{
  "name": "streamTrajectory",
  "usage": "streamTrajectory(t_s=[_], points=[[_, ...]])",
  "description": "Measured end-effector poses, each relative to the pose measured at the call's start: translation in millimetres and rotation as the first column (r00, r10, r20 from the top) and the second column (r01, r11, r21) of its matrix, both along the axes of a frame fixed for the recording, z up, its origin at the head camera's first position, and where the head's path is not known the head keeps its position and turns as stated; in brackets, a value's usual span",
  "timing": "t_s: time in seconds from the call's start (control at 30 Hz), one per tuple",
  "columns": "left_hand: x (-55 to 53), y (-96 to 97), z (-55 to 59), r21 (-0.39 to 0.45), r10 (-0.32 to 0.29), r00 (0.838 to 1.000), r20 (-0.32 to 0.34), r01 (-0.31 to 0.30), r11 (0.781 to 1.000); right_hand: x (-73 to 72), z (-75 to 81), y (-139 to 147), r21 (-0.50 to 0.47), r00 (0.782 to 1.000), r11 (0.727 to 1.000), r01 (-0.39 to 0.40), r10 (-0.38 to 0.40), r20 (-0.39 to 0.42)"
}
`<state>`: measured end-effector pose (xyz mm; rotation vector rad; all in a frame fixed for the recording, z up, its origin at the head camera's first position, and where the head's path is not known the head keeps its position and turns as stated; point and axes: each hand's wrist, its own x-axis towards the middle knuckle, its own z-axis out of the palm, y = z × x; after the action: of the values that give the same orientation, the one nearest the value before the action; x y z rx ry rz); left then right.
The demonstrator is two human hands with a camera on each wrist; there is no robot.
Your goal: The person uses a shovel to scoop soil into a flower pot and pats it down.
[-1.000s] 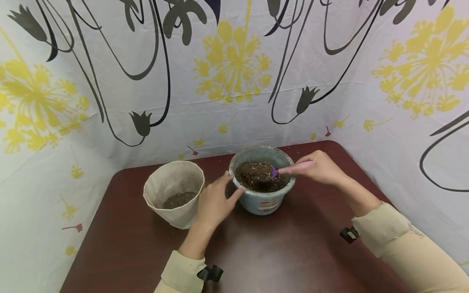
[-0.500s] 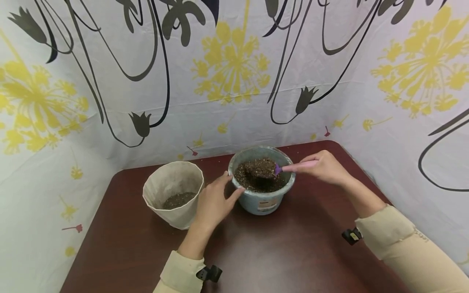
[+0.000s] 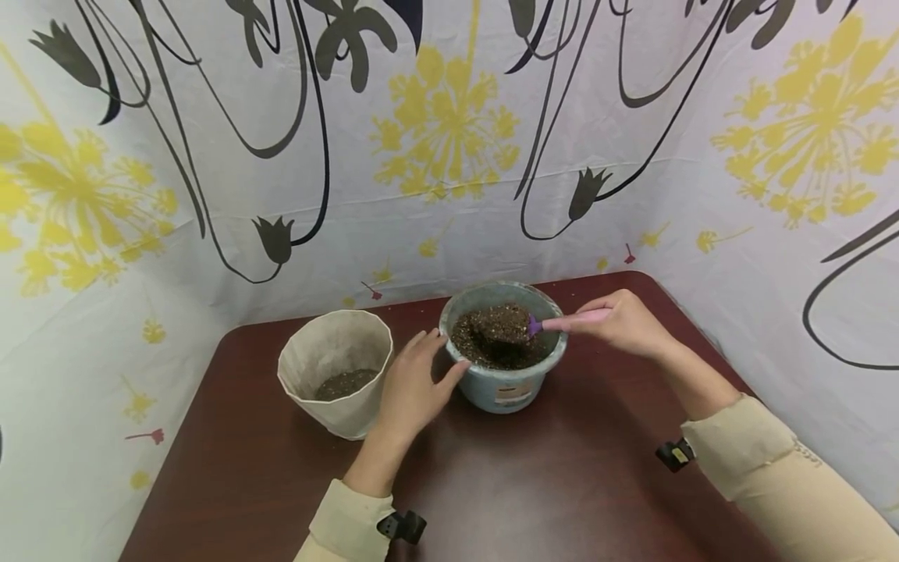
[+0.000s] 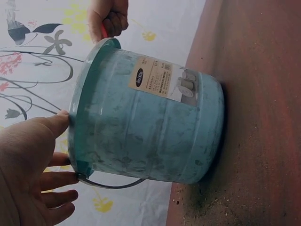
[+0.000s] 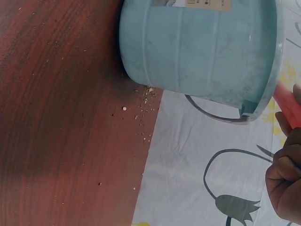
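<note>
A blue-green bucket point(image 3: 502, 382) filled partway with dark soil point(image 3: 469, 337) stands on the table. My left hand point(image 3: 414, 390) touches the left side of its rim with spread thumb and fingertips; the left wrist view shows the other fingers point(image 4: 59, 198) relaxed beside it. My right hand point(image 3: 625, 321) grips the pink handle point(image 3: 579, 318) of a garden trowel, which reaches over the right rim. Soil heaps on the trowel's blade and hides it, inside the bucket. In the right wrist view, the right hand's curled fingers point(image 5: 287, 174) hold the handle, which looks red there.
Left of the bucket stands a whitish faceted plant pot point(image 3: 302, 367) with a little soil at its bottom. Soil crumbs point(image 5: 146, 101) lie on the dark red table point(image 3: 562, 476) beside the bucket. Patterned cloth point(image 3: 393, 156) hangs behind the table and along both sides.
The trowel has come up through the soil with a heap on its blade, its handle shifting slightly right with my right hand. My left hand stays at the bucket's rim.
</note>
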<state>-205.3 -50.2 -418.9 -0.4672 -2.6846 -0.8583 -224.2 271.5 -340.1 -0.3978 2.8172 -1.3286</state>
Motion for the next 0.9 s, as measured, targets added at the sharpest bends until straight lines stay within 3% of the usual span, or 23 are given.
streamTrajectory(t_s=[0.23,0.4,0.63,0.9], points=[[0.5,-2.9,7.1,0.023,-0.014,1.000,0.020,0.014,1.000,-0.5,3.6,1,-0.012,0.999,0.999,-0.030,0.030,-0.016],[1.8,-8.0,16.9,0.016,-0.021,1.000,-0.021,0.022,1.000,-5.3,2.6,4,-0.039,0.999,0.998,-0.040,0.039,-0.011],[2.7,-25.3,27.0,-0.061,0.021,0.997,-0.069,-0.026,0.998,-24.1,-7.2,11,-0.059,0.999,0.998,-0.038,0.036,-0.024],[10.2,-48.4,28.1,-0.055,0.063,0.994,-0.085,-0.068,0.996,-32.0,-3.9,7,-0.006,0.998,0.998,-0.061,0.061,-0.036]])
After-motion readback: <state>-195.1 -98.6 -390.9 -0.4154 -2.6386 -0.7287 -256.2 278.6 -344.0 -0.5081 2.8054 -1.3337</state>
